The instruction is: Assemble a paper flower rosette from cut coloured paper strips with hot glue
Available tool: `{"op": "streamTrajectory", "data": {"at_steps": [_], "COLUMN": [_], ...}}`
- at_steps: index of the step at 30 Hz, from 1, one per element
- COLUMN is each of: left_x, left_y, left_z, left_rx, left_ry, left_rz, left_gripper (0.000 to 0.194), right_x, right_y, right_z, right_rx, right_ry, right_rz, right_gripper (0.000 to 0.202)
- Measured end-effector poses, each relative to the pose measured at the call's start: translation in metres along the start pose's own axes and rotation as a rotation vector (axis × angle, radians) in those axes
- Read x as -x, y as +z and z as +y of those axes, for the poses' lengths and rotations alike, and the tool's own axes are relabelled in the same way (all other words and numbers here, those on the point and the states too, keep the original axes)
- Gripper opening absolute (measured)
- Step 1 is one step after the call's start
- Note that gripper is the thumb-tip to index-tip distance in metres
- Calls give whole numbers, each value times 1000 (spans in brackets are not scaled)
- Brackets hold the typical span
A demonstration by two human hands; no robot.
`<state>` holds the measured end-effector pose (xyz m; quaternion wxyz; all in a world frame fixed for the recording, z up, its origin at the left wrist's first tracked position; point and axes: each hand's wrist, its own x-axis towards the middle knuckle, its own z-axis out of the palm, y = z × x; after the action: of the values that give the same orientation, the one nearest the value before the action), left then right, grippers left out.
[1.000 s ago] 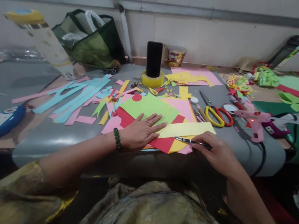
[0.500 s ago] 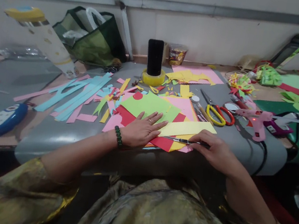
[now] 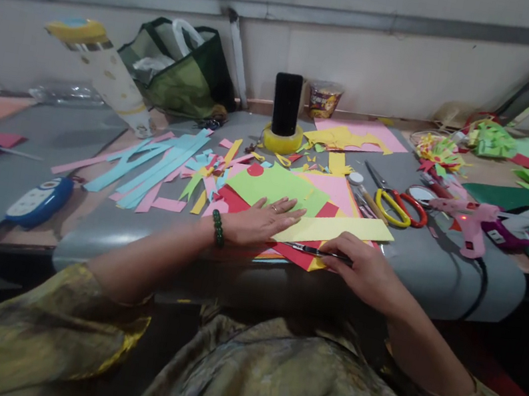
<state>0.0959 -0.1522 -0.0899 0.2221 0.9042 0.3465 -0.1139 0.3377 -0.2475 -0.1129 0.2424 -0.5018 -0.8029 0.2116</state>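
My left hand [image 3: 260, 222] lies flat, fingers stretched out, on the left end of a pale yellow paper strip [image 3: 340, 229] and the green sheet [image 3: 279, 186] behind it. Pinched in my right hand [image 3: 359, 266] is a slim silver-and-black tool [image 3: 305, 248], whose kind I cannot make out. It lies nearly level along the strip's near edge, its tip pointing toward my left hand. Beneath are stacked red, yellow and pink sheets, with a red sheet [image 3: 302, 257] showing at the front.
Blue paper strips [image 3: 167, 172] and scraps lie to the left. A phone [image 3: 286, 103] stands on a yellow tape roll [image 3: 282, 139]. At right are scissors [image 3: 395, 206] and a pink glue gun [image 3: 477, 227] with a cord. A tilted bottle [image 3: 112, 78] is at back left.
My right hand and the slim tool have slid left along the strip, closer to my left hand. My left hand stays flat on the paper. The whole view has shifted slightly.
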Motion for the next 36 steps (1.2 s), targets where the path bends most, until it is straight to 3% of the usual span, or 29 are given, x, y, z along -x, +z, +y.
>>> {"op": "streamTrajectory", "data": {"at_steps": [4, 8, 21, 27, 31, 36], "left_x": [4, 4, 6, 1, -9, -18], "left_y": [-8, 0, 0, -10, -13, -1], "left_z": [-17, -25, -21, -19, -16, -16], "left_rx": [-78, -149, -146, -192, -200, -155], "left_ry": [22, 45, 43, 14, 122, 207], "left_rz": [5, 55, 40, 3, 54, 49], "left_gripper": [56, 56, 57, 58, 58, 56], "right_x": [-1, -4, -5, -4, -6, -7], "right_y": [0, 3, 2, 0, -2, -2], "right_z": [2, 1, -3, -1, 1, 1], "right_rx": [-10, 24, -13, 0, -8, 13], "right_ry": [-8, -14, -31, -24, -17, -11], "right_rz": [-2, 4, -21, -26, -16, -41], "right_gripper": [12, 11, 13, 12, 13, 14]}}
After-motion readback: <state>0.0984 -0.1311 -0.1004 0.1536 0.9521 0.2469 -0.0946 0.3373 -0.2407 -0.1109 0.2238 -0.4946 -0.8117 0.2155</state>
